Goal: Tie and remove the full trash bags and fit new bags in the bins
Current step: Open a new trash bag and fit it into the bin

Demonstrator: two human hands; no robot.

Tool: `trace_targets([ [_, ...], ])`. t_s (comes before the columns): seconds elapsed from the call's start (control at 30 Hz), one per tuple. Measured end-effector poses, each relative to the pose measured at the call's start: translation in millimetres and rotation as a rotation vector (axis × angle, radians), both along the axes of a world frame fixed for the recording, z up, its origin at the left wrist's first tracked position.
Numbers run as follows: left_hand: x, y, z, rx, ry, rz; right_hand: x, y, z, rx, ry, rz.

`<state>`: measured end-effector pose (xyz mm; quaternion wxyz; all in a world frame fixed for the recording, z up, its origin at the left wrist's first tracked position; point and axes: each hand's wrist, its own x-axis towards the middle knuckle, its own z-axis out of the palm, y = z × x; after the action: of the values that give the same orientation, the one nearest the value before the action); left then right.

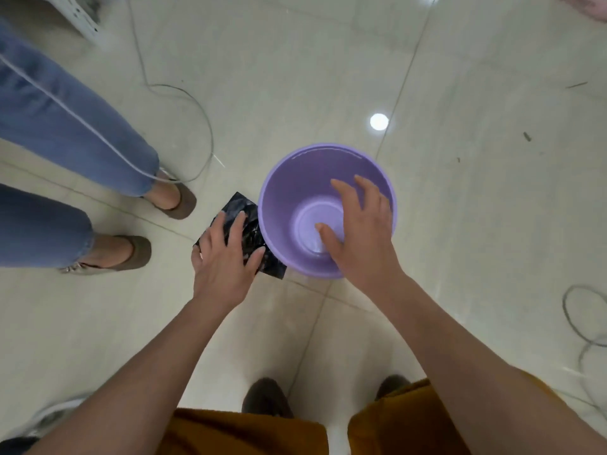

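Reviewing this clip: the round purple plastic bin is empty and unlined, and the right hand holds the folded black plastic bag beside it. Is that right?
Not quite. The head view shows the left hand holding the folded black plastic bag, not the right. The right hand hovers open over the round purple plastic bin, which is empty and unlined.

Pale glossy floor tiles [328, 60] with thin grout lines. Round ceiling-light reflection [379, 121] right of centre. Grey cable [197, 106] looping at upper left, more cable coils [581, 316] at right edge. White furniture leg [82, 18] in top left corner.
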<state>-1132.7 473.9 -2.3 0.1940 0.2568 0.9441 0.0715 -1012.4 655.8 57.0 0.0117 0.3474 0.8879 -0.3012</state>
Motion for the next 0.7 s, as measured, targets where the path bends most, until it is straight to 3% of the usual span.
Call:
trace_targets([
  [0.33,-87,-25,-83,-0.078,-0.005,-0.048,-92,-27,-56,0.113,0.187,0.354],
  [0.43,-99,-25,-109,-0.085,-0.112,0.021,-102,-33,-77,0.16,0.164,0.432],
  [0.7,-88,-27,-144,-0.057,-0.262,-0.052,-107,-45,-90,0.167,0.118,0.534],
])
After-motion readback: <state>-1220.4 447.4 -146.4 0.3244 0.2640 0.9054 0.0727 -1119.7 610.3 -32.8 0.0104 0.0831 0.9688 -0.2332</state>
